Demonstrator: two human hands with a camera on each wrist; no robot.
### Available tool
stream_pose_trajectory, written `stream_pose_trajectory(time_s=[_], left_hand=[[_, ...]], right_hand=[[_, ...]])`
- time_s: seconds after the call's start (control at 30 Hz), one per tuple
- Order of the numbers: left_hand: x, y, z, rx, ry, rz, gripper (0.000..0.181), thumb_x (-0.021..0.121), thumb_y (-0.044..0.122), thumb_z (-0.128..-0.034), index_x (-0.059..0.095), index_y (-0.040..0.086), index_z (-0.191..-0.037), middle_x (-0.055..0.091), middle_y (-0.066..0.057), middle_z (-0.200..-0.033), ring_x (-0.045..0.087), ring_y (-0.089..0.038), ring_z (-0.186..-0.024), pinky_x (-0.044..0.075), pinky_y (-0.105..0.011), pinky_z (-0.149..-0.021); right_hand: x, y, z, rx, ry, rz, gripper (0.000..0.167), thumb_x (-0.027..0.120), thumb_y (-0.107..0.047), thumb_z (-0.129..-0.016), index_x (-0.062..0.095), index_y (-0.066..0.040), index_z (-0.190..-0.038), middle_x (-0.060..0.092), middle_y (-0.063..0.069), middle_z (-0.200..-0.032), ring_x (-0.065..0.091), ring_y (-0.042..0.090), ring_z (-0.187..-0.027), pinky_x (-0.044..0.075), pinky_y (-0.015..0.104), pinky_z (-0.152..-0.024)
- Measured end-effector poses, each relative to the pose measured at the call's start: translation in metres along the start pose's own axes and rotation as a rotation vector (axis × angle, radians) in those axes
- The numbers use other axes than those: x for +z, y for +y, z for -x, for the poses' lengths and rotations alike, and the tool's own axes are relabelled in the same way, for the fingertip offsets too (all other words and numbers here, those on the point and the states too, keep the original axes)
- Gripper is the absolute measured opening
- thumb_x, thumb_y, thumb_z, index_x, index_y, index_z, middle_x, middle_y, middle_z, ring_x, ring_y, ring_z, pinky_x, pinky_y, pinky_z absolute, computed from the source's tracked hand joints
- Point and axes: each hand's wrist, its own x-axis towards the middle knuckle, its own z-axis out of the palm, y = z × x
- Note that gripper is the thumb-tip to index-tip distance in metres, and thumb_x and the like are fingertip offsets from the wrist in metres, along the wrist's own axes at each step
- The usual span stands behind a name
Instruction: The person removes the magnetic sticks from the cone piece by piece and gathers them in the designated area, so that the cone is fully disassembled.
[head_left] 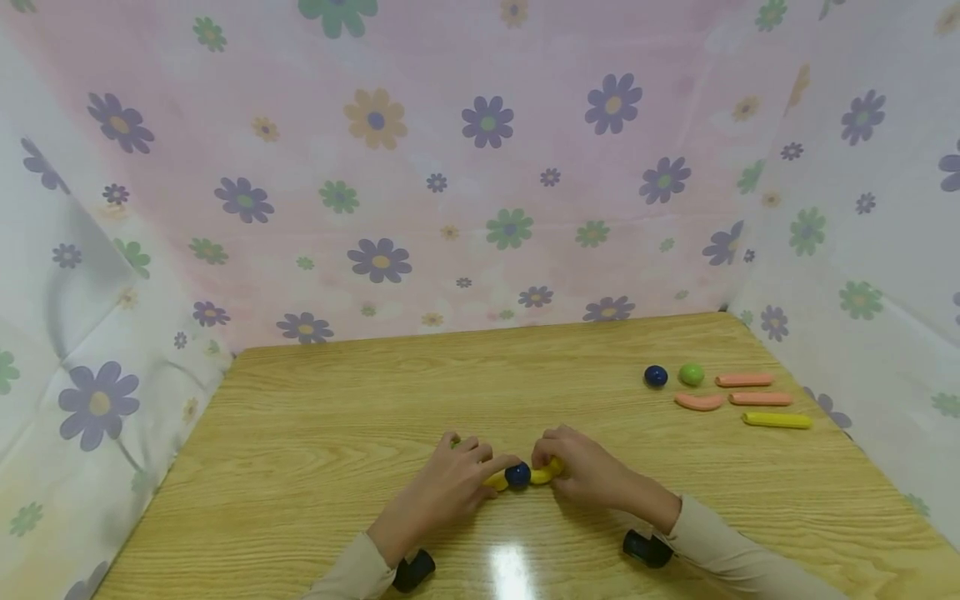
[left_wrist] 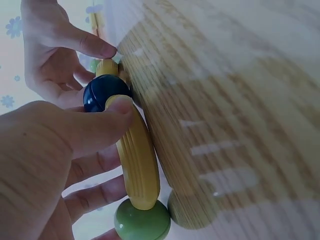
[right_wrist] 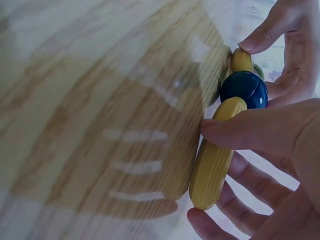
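A dark blue ball (head_left: 517, 475) lies between two yellow sticks, low over the wooden table near its front. My left hand (head_left: 448, 482) holds the left yellow stick (left_wrist: 139, 165), thumb on its near side and a finger reaching over to the ball. A green ball (left_wrist: 142, 221) meets that stick's other end. From the right, my right hand (head_left: 588, 472) pinches the other yellow stick (right_wrist: 214, 167), which meets the blue ball at its inner end. Whether the pieces are firmly joined I cannot tell.
At the table's right lie another blue ball (head_left: 656, 377), a lime green ball (head_left: 692, 374), two straight pink sticks (head_left: 744, 380), a curved pink stick (head_left: 700, 402) and a straight yellow stick (head_left: 777, 421). Flowered cloth (head_left: 487, 167) stands around the back and sides.
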Motion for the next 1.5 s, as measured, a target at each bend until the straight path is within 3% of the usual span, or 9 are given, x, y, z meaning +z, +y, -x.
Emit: stream_pose_trajectory(time_s=[0.27,0.43,0.63,1.1,1.5], left_hand=[[0.0,0.002,-0.001,-0.014,0.013,-0.009,0.052,0.07,0.04,-0.0847,0.052,0.033,-0.133,0.057,0.007,-0.091,0.057,-0.015,-0.086,0.047,-0.043,-0.082],[0.0,0.003,-0.002,-0.034,0.005,-0.012,0.052,0.069,0.041,-0.0848,0.053,0.034,-0.133,0.059,0.007,-0.091,0.057,-0.016,-0.086,0.047,-0.043,-0.081],[0.0,0.005,-0.001,-0.055,0.001,0.001,0.05,0.07,0.041,-0.0843,0.054,0.035,-0.131,0.061,0.007,-0.092,0.059,-0.016,-0.089,0.047,-0.043,-0.081],[0.0,0.005,-0.001,-0.078,0.023,0.049,0.049,0.074,0.036,-0.082,0.058,0.032,-0.128,0.062,0.007,-0.091,0.058,-0.015,-0.087,0.045,-0.043,-0.08],[0.0,0.004,-0.001,-0.089,0.016,0.066,0.048,0.073,0.036,-0.083,0.057,0.032,-0.128,0.062,0.006,-0.093,0.057,-0.016,-0.088,0.045,-0.045,-0.082]], right_hand=[[0.001,0.003,0.003,0.03,0.017,-0.032,0.028,0.075,0.005,-0.071,0.064,-0.016,-0.085,0.06,-0.007,-0.086,0.052,0.01,-0.08,0.046,0.028,-0.07],[0.0,0.005,0.006,0.078,0.01,-0.038,0.025,0.078,0.0,-0.072,0.066,-0.015,-0.088,0.059,-0.008,-0.086,0.054,0.008,-0.079,0.048,0.028,-0.07],[-0.006,0.008,0.013,0.151,0.059,-0.028,0.024,0.077,-0.002,-0.074,0.067,-0.012,-0.093,0.061,-0.007,-0.088,0.055,0.01,-0.079,0.049,0.029,-0.069],[-0.039,0.034,0.037,0.088,0.146,-0.024,0.029,0.077,0.006,-0.072,0.067,-0.01,-0.094,0.063,-0.001,-0.093,0.058,0.014,-0.082,0.051,0.032,-0.071],[-0.066,0.062,0.071,0.126,0.197,-0.02,0.032,0.077,0.0,-0.076,0.064,-0.017,-0.099,0.06,-0.007,-0.096,0.055,0.008,-0.083,0.048,0.03,-0.068]])
